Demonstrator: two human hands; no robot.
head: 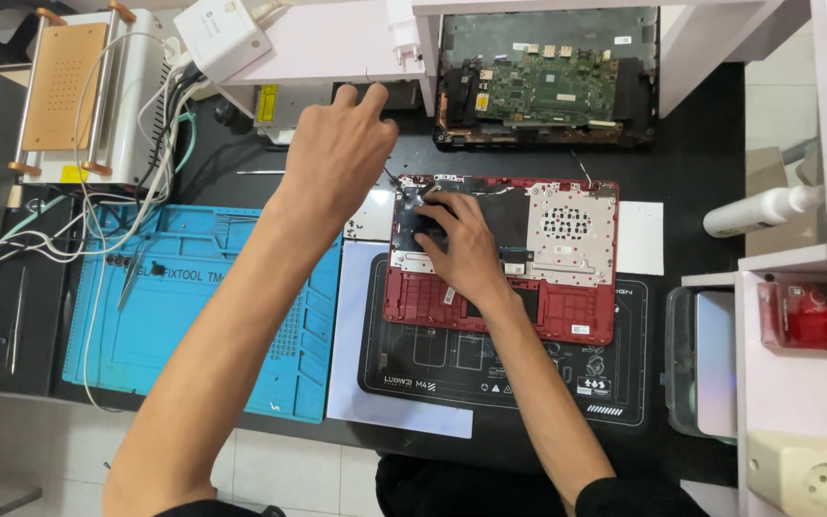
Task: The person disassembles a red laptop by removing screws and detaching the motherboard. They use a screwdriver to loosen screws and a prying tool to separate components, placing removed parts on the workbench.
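Observation:
A red laptop base (567, 316) lies open on a black work mat (528, 383), with its silver inner plate (571, 230) exposed. My right hand (461, 249) rests flat on the upper left part of that base, fingers spread and pressing near its black corner. My left hand (337, 153) reaches up and away from me toward the dark gap under a white shelf (337, 43). Its fingers are extended and I cannot see anything between them. A second opened laptop with a green circuit board (547, 86) sits behind the red one.
A blue silicone repair mat (193, 316) lies at the left with tweezers (131, 278) on it. Behind it stand a white machine with a tan plate (69, 86) and tangled cables (155, 124). A white bottle (763, 211) lies at the right, beside white shelving (796, 364).

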